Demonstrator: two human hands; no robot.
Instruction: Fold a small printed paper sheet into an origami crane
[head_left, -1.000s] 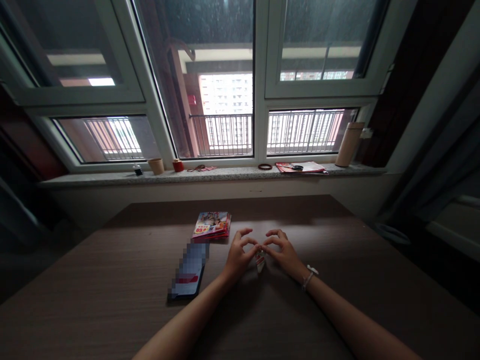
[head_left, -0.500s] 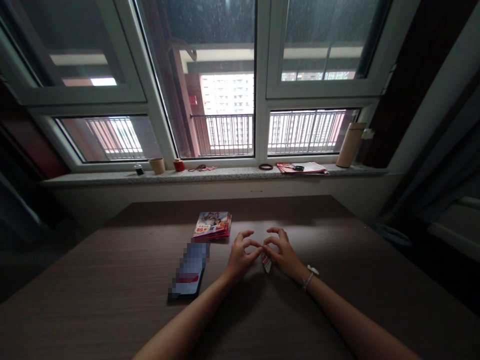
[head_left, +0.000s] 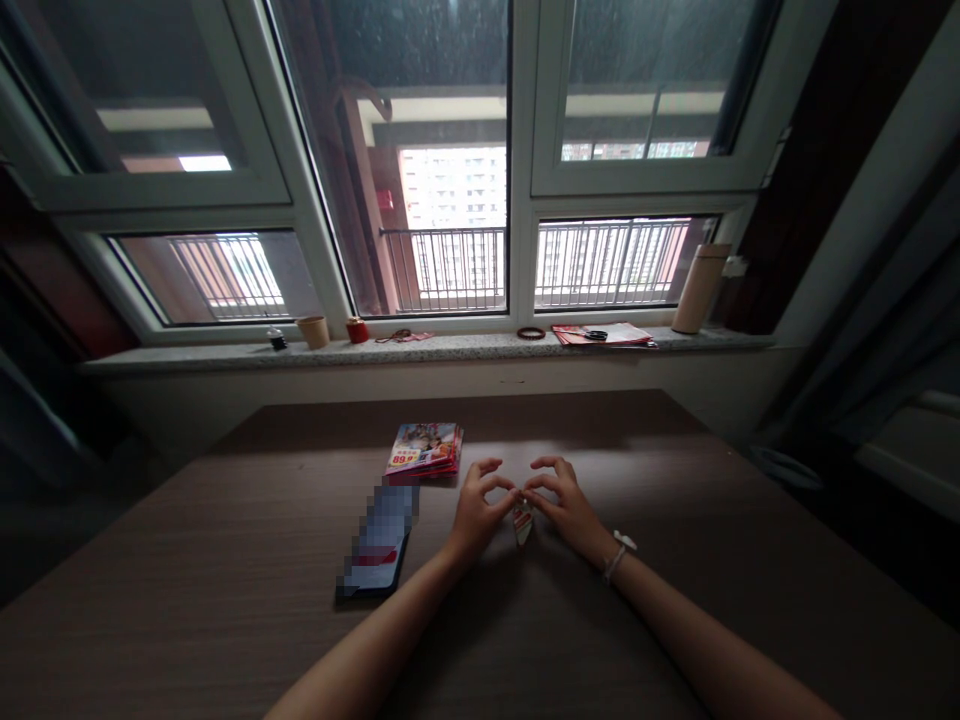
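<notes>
Both my hands meet over the middle of the brown table [head_left: 675,560]. My left hand [head_left: 475,513] and my right hand [head_left: 568,507] pinch a small folded piece of red and white paper [head_left: 522,521] between thumbs and forefingers, just above the tabletop. The other fingers are curled and lifted. A white bracelet sits on my right wrist. A stack of colourful leaflets [head_left: 424,449] lies just beyond my left hand, and a dark phone [head_left: 377,548] lies flat to its left.
A stone windowsill [head_left: 450,349] runs behind the table with a small cup [head_left: 313,331], a red pot [head_left: 357,330], a ring-shaped bracelet [head_left: 530,333], red papers [head_left: 600,335] and a tall beige cylinder [head_left: 698,287]. Windows rise above it.
The small paper has shifted a little between my fingertips, back from the right toward the centre. Both hands stay in the same place.
</notes>
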